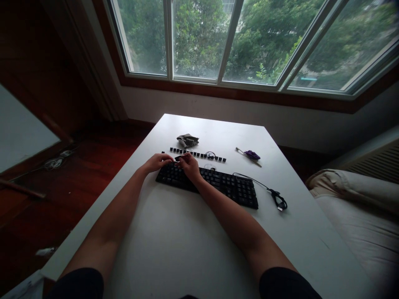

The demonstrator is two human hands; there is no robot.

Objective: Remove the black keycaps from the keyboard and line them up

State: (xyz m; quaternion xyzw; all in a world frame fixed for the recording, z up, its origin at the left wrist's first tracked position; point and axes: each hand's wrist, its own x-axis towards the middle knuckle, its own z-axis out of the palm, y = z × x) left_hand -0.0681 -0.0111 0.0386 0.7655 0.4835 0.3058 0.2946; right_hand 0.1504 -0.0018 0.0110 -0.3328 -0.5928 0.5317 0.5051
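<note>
One small dark piece (177, 158), presumably light, stiff and best taken by its sides, was pinched in the right hand's (190, 166) grip above the black keyboard (218, 181) on the table (174, 241), the left hand's (156, 162) closure indeterminable.

I am in what looks like a room in a home. A wide window (230, 41) with several panes takes up much of the far side, set in brown wooden trim (249, 94), with green trees (268, 33) outside. Below it runs a plain pale wall (199, 104). The floor (99, 166) to my left is reddish-brown, apparently wood, with loose cables (57, 162) bunched on it. To my right is a cream upholstered piece (349, 220), sofa or bed, I can't tell which, its cover creased. I sit at a simple white bench (181, 236), more household table than workshop fitting.
</note>
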